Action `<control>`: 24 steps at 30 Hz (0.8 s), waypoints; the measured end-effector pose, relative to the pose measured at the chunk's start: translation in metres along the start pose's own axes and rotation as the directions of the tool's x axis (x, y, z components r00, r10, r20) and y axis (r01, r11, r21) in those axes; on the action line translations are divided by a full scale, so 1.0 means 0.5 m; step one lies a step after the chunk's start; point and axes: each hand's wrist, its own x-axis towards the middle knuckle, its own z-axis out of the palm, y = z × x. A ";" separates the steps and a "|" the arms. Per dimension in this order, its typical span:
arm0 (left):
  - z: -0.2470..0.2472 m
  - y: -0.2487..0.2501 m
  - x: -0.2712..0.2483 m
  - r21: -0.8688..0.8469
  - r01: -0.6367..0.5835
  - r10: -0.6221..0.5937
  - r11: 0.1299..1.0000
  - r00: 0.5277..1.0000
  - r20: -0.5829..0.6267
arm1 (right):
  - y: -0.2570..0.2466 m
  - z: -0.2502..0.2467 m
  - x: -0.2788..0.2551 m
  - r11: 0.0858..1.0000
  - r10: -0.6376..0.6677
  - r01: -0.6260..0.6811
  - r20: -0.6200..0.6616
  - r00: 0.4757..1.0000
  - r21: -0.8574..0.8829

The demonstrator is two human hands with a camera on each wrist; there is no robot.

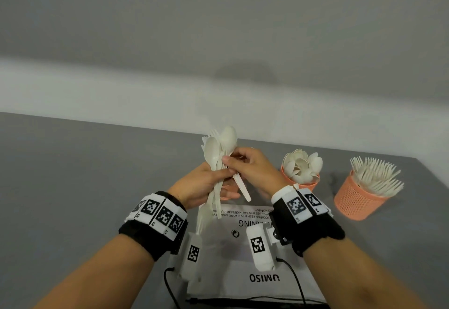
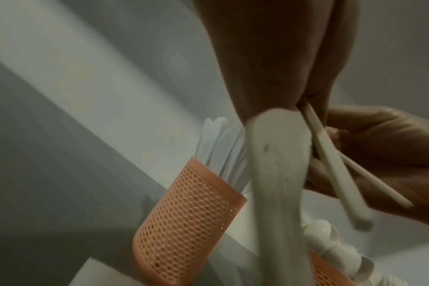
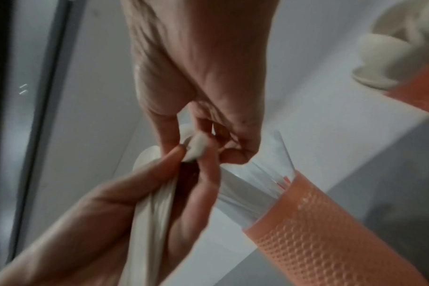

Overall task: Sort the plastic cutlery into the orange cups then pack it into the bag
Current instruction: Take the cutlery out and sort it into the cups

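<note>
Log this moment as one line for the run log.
left hand: grips mixed cutlery bundle | right hand: pinches one piece from bundle | spoon cup, fork cup: filled | bag: flat

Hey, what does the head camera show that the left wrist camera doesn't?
Only the head view shows the bag lying flat, the cup of forks and both wristbands. Only the left wrist view shows a mesh cup of clear cutlery behind the hands. Both show the left hand gripping the mixed bundle, the right hand pinching a piece from it, and the cup of spoons.
</note>
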 end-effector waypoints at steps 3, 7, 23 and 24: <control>0.005 0.005 0.003 0.051 0.040 -0.043 0.998 0.998 0.050 | 0.005 -0.014 -0.007 0.984 0.058 -0.076 0.116 0.992 0.162; 0.016 0.007 0.005 0.144 0.020 -0.031 0.989 0.996 0.078 | 0.006 -0.033 -0.014 0.979 0.083 -0.114 0.179 0.980 0.169; 0.060 0.024 0.037 -0.411 -0.134 0.053 0.902 0.978 -0.203 | 0.003 -0.043 -0.086 0.971 -0.196 0.191 -0.026 0.980 -0.141; 0.065 0.027 0.037 -0.443 -0.168 0.075 0.881 0.973 -0.220 | 0.009 -0.040 -0.091 0.958 -0.195 0.183 -0.033 0.980 -0.220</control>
